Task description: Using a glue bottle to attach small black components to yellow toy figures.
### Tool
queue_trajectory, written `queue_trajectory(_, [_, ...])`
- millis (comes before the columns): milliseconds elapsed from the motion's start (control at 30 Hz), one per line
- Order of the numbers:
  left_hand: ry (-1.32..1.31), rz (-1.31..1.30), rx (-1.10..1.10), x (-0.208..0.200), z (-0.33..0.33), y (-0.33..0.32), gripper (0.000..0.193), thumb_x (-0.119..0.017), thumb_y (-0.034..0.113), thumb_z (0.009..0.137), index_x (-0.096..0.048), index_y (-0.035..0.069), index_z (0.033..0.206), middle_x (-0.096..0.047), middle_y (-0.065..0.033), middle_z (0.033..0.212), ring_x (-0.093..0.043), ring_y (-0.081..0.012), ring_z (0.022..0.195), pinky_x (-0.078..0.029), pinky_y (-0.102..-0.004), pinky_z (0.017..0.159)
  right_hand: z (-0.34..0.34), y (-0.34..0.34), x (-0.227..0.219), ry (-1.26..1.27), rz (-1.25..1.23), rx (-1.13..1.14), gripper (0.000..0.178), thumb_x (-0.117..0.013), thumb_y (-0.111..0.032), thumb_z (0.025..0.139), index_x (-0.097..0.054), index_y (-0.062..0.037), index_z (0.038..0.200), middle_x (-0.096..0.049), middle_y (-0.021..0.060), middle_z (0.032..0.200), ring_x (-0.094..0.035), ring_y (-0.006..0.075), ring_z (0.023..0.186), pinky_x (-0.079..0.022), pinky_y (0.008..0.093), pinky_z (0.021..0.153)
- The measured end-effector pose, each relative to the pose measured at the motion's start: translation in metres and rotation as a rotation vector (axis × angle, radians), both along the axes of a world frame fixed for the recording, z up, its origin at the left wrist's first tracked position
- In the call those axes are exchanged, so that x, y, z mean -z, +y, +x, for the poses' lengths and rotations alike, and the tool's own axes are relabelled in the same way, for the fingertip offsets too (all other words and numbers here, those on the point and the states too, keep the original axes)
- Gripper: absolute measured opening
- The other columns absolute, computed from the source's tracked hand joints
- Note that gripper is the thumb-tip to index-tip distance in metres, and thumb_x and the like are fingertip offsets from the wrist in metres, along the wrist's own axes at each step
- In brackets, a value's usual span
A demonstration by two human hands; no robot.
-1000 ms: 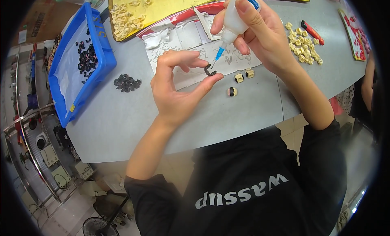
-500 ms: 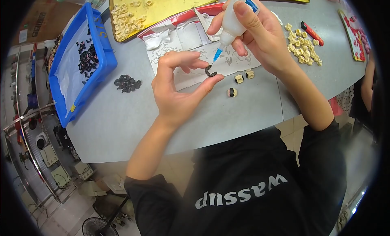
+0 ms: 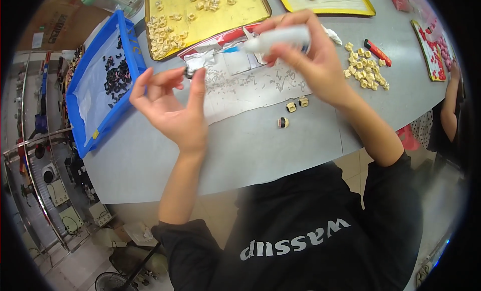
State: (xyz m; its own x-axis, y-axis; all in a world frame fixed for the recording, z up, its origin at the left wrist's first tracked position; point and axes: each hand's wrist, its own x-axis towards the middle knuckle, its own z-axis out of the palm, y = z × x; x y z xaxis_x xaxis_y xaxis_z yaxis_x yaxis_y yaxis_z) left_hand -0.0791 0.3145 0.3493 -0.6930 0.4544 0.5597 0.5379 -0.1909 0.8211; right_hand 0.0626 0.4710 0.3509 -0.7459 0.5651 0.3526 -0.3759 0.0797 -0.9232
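Note:
Pinched between the thumb and fingers of my left hand (image 3: 173, 110) is a small curved black piece (image 3: 189, 72). My right hand (image 3: 320, 60) is wrapped round a translucent white squeeze bottle (image 3: 283, 38), blurred by motion. The bottle lies nearly level, its blue needle tip (image 3: 231, 50) pointing left, apart from the black piece. Below both hands lies a white paper sheet (image 3: 235, 93) covered in small marks. Near its lower right edge sit three small cream-and-black pieces, one of them (image 3: 283, 122) closer to me.
At left stands a blue tray (image 3: 135, 65) of black pieces. Behind the paper is a yellow tray (image 3: 235, 15) with cream pieces. Loose cream pieces (image 3: 368, 70) and a red-and-black pen-like object (image 3: 378, 53) lie at right. Another person's arm (image 3: 449, 103) shows at the far right.
My left hand has moved left with the black piece, now covering the small black pile. The bottle has swung from upright to nearly level, its tip away from the piece.

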Motion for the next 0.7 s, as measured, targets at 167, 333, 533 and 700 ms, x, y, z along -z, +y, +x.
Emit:
queue_trajectory(167, [-0.061, 0.044, -0.095, 0.000, -0.004, 0.000, 0.064, -0.076, -0.002, 0.069, -0.035, 0.005, 0.118, -0.057, -0.0068, 0.091, -0.049, -0.0121, 0.084, -0.037, -0.0261, 0.075, 0.007, -0.013, -0.006, -0.172, 0.792, -0.076, 0.039, -0.069, 0.000, 0.070, -0.045, -0.0045, 0.101, -0.056, 0.0118, 0.104, -0.059, 0.0262, 0.093, -0.051, 0.0320, 0.075])
queue_trajectory(333, [0.035, -0.001, -0.043, 0.004, 0.002, 0.002, 0.058, -0.076, -0.001, 0.069, -0.039, 0.005, 0.114, -0.057, -0.0063, 0.091, -0.050, -0.0119, 0.084, -0.038, -0.0264, 0.075, 0.003, -0.018, 0.002, -0.298, 1.004, -0.099, 0.034, -0.067, -0.003, 0.067, -0.048, -0.0031, 0.095, -0.055, 0.0118, 0.102, -0.058, 0.0291, 0.090, -0.051, 0.0350, 0.073])
queue_trajectory(533, [0.023, -0.017, -0.047, 0.006, 0.003, 0.002, 0.054, -0.076, -0.001, 0.070, -0.042, 0.005, 0.112, -0.057, -0.0058, 0.091, -0.050, -0.0118, 0.084, -0.039, -0.0272, 0.075, 0.004, -0.025, -0.007, -0.197, 1.068, -0.019, 0.023, -0.067, -0.010, 0.072, -0.052, -0.0019, 0.088, -0.056, 0.0111, 0.093, -0.057, 0.0275, 0.086, -0.049, 0.0379, 0.072])
queue_trajectory(700, [0.025, -0.012, -0.043, 0.005, 0.004, -0.001, 0.053, -0.075, -0.002, 0.070, -0.042, 0.005, 0.111, -0.057, -0.0064, 0.092, -0.050, -0.0126, 0.085, -0.039, -0.0274, 0.076, 0.036, 0.040, -0.049, -0.504, 0.926, 0.428, 0.025, -0.068, -0.018, 0.076, -0.053, -0.0011, 0.086, -0.057, 0.0124, 0.085, -0.057, 0.0262, 0.080, -0.047, 0.0353, 0.070])
